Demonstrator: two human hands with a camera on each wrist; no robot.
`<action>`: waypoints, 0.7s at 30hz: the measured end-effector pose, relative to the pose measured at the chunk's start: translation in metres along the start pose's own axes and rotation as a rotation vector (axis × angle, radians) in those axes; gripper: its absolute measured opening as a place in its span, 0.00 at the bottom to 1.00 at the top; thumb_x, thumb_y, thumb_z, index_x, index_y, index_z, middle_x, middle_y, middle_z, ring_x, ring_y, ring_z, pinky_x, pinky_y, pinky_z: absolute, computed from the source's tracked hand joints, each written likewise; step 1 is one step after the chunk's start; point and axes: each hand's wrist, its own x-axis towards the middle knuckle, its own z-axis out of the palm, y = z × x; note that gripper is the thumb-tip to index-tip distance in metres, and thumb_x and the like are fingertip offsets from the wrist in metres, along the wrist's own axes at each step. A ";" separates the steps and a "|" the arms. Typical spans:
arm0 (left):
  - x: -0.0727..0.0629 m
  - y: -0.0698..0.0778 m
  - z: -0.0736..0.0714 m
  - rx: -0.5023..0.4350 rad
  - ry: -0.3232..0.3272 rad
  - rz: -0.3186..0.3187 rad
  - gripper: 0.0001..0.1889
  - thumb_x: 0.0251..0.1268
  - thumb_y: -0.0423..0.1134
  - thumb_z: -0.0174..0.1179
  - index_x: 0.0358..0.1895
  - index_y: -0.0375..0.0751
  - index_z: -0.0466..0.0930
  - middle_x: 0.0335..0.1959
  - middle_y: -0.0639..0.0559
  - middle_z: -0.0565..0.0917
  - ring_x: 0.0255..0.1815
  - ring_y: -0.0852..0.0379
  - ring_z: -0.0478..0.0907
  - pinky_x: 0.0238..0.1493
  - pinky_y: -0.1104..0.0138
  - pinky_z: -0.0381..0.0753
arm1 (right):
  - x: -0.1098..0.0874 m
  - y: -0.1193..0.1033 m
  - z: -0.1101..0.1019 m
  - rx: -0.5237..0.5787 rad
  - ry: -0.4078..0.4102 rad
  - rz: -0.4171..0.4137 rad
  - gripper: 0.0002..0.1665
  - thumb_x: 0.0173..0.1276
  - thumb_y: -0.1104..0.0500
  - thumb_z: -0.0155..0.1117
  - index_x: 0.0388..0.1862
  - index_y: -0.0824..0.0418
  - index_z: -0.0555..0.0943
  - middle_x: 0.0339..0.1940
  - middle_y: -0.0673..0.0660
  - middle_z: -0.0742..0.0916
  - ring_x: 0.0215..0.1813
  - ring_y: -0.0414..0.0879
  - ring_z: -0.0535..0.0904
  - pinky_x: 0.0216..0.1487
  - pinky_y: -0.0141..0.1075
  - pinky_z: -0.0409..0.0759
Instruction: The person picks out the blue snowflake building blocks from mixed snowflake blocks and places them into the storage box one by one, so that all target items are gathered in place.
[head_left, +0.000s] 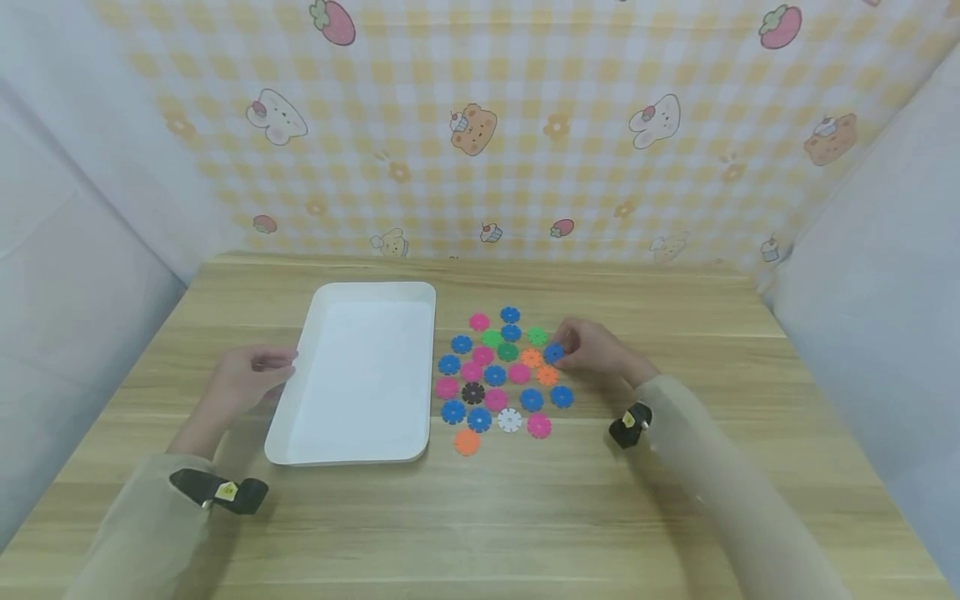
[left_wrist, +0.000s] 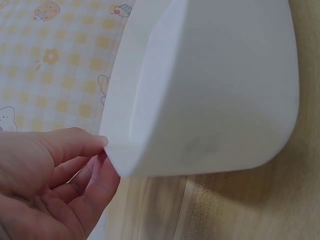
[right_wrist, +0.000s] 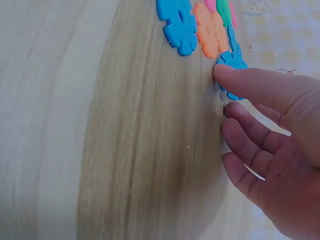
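My left hand (head_left: 243, 379) pinches the left rim of a white rectangular tray (head_left: 287, 433) between thumb and fingers. In the left wrist view the thumb lies over the rim, with the fingers under it. At the right side of a group of notched plastic discs, my right hand (head_left: 596, 346) pinches a blue disc (head_left: 553, 353) at its edge. The right wrist view shows the thumb on this blue disc (right_wrist: 232, 61), the other fingers curled below it. Orange discs (head_left: 547, 375) lie just beside the held one.
Several pink, blue, green and orange discs lie flat right of the tray, with a black disc (head_left: 473, 393) and a white disc (head_left: 509, 420) among them. A checked cloth (head_left: 480, 183) hangs behind the wooden table (head_left: 525, 533). White cloth walls (head_left: 75, 225) stand at both sides.
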 end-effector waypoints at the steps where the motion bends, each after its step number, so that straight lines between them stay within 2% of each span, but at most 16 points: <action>1: 0.000 0.000 0.000 -0.003 -0.001 0.000 0.18 0.63 0.33 0.54 0.53 0.26 0.72 0.48 0.29 0.77 0.42 0.43 0.78 0.33 0.69 0.82 | 0.000 0.000 0.000 0.008 0.000 -0.004 0.17 0.54 0.64 0.69 0.41 0.63 0.74 0.33 0.57 0.79 0.37 0.49 0.74 0.38 0.38 0.76; 6: 0.000 0.001 0.000 -0.013 -0.002 -0.007 0.18 0.63 0.33 0.55 0.53 0.26 0.72 0.48 0.29 0.77 0.41 0.44 0.78 0.34 0.68 0.82 | 0.001 0.000 -0.001 0.051 -0.004 -0.033 0.14 0.56 0.68 0.66 0.41 0.64 0.75 0.32 0.58 0.79 0.36 0.49 0.74 0.38 0.38 0.76; 12: 0.000 0.003 0.001 -0.017 0.003 -0.009 0.18 0.63 0.33 0.56 0.54 0.25 0.72 0.48 0.30 0.77 0.43 0.43 0.78 0.34 0.67 0.83 | 0.000 -0.006 -0.004 0.059 0.019 -0.059 0.10 0.62 0.69 0.57 0.43 0.64 0.77 0.36 0.57 0.81 0.41 0.50 0.75 0.45 0.41 0.77; 16: -0.001 0.003 0.001 -0.017 0.000 -0.003 0.18 0.63 0.33 0.55 0.54 0.25 0.72 0.48 0.29 0.77 0.43 0.42 0.77 0.34 0.67 0.82 | 0.002 -0.024 -0.005 0.058 0.043 -0.117 0.10 0.63 0.69 0.56 0.43 0.65 0.77 0.38 0.58 0.82 0.43 0.51 0.77 0.47 0.43 0.77; 21: -0.002 0.004 0.000 -0.015 -0.003 0.008 0.18 0.64 0.33 0.55 0.54 0.25 0.72 0.48 0.30 0.77 0.43 0.42 0.77 0.34 0.68 0.82 | 0.011 -0.054 0.003 0.053 0.043 -0.185 0.09 0.63 0.68 0.57 0.43 0.66 0.78 0.36 0.56 0.82 0.39 0.48 0.76 0.44 0.39 0.78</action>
